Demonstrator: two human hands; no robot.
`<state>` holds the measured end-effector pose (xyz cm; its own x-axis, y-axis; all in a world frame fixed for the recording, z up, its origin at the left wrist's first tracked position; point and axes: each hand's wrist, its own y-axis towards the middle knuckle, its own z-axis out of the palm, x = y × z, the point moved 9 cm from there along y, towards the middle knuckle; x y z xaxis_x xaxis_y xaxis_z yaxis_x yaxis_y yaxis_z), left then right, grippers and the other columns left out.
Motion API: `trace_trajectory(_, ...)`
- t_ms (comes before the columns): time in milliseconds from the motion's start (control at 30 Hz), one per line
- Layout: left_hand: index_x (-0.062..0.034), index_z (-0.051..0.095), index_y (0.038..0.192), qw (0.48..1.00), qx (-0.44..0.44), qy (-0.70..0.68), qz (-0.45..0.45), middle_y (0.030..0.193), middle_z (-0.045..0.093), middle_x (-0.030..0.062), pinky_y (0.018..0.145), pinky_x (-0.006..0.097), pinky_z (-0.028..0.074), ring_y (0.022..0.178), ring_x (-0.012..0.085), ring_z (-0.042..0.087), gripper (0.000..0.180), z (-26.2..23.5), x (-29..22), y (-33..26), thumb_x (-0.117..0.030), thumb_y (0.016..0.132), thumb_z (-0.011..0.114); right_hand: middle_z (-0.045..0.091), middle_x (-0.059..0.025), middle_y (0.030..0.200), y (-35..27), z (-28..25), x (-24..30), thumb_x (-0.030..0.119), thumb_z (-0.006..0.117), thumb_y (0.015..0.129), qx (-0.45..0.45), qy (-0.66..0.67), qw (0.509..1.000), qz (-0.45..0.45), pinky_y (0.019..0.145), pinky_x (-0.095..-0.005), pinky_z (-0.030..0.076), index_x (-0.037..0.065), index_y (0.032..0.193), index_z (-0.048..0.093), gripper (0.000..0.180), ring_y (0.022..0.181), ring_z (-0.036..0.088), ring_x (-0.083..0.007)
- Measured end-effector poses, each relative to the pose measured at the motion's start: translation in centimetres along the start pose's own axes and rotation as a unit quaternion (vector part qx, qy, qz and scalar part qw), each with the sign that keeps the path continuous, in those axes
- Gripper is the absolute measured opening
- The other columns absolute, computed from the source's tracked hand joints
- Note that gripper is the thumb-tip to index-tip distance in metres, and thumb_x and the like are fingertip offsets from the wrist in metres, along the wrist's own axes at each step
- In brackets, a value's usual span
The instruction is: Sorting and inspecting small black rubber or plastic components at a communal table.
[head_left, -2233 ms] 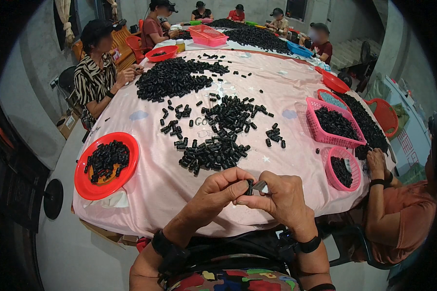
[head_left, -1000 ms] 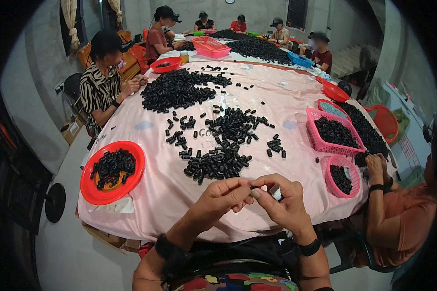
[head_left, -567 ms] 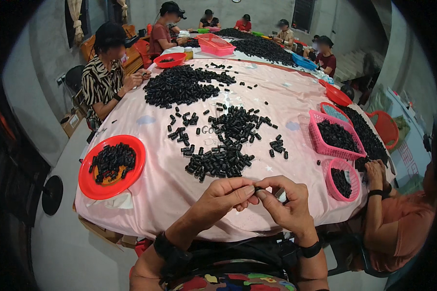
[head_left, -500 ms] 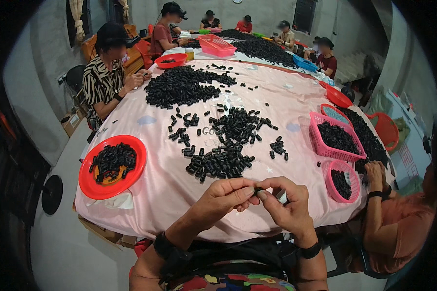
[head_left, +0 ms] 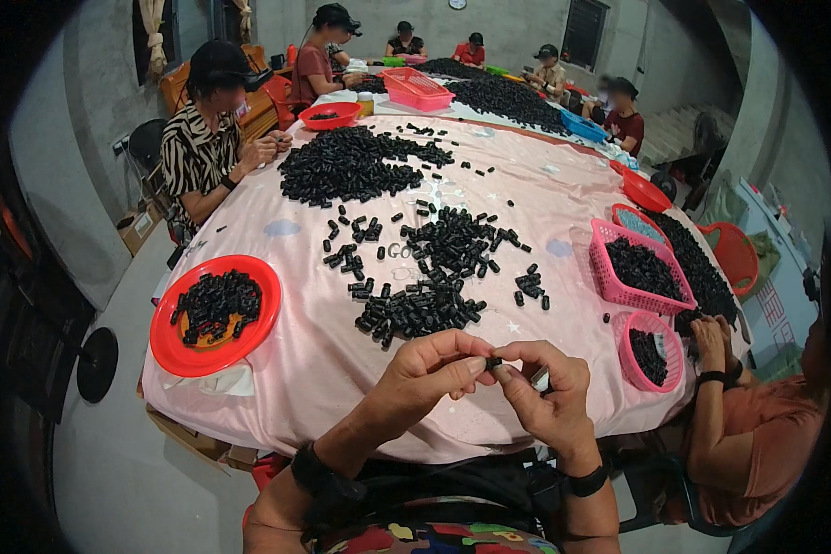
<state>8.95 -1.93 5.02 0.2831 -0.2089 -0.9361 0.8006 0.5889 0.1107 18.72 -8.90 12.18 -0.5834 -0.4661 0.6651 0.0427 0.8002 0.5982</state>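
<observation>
The small pieces (head_left: 420, 311) are black, the cloth (head_left: 295, 314) pale pink with blue clouds (head_left: 283, 227), the plate (head_left: 269, 319) red.

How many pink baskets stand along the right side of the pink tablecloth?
2: a rectangular basket and, nearer the wearer, a round basket; both lie right of the wearer's right hand. Neither is hidden.

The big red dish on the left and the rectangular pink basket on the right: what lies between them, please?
The head view shows loose black pieces between the dish and the basket: a central heap, then a small cluster nearer the basket.
</observation>
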Motion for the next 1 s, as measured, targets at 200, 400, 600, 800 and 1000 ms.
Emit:
trace_trajectory(200,-0.0010,0.058,0.112,0.999,-0.010,-0.043,0.022,0.093,0.065,0.0050,0.068,0.018,0.043,0.074,0.0036,0.052,0.025,-0.3,-0.5,0.0,-0.017,0.094,0.055,0.068,-0.0068,0.076,-0.2,-0.4,-0.8,0.004,0.070,0.079,-0.036,-0.016,0.999,0.020,0.049,-0.0202,0.045,0.001,0.095,0.065,0.018,0.056,0.059,-0.0079)
trace_trajectory(400,-0.0014,0.058,0.111,0.998,-0.015,-0.059,0.036,0.089,0.063,0.0044,0.069,0.020,0.042,0.075,0.0060,0.051,0.020,-0.6,-0.4,0.0,-0.012,0.095,0.052,0.068,-0.0070,0.076,-0.5,0.1,-0.3,0.005,0.073,0.076,-0.024,-0.005,1.000,0.009,0.049,-0.0203,0.046,0.001,0.093,0.064,0.020,0.057,0.060,-0.0085)
trace_trajectory(600,-0.0023,0.059,0.113,0.997,-0.017,-0.067,0.046,0.092,0.061,0.0025,0.069,0.020,0.043,0.076,0.0053,0.050,0.021,-0.4,-0.1,0.2,-0.012,0.096,0.051,0.068,-0.0078,0.076,-0.4,0.5,0.4,0.004,0.074,0.075,-0.009,-0.031,0.999,-0.010,0.050,-0.0212,0.049,0.000,0.092,0.061,0.022,0.060,0.065,-0.0113)
trace_trajectory(800,-0.0027,0.058,0.116,0.998,-0.009,-0.051,0.022,0.096,0.060,0.0025,0.073,0.021,0.045,0.081,0.0060,0.053,0.023,0.0,0.2,0.1,-0.011,0.096,0.050,0.065,-0.0087,0.071,-0.2,0.3,1.0,0.007,0.076,0.075,-0.013,-0.060,0.998,-0.019,0.048,-0.0228,0.049,0.001,0.086,0.058,0.022,0.058,0.066,-0.0143)
trace_trajectory(1000,-0.0005,0.056,0.118,0.995,0.016,-0.094,0.018,0.101,0.060,0.0039,0.082,0.023,0.047,0.093,0.0085,0.057,0.025,0.2,0.7,0.1,-0.008,0.096,0.049,0.060,-0.0076,0.058,-0.1,0.6,0.5,0.025,0.080,0.073,0.022,-0.098,0.995,0.021,0.042,-0.0250,0.045,0.003,0.080,0.056,0.034,0.047,0.061,-0.0147)
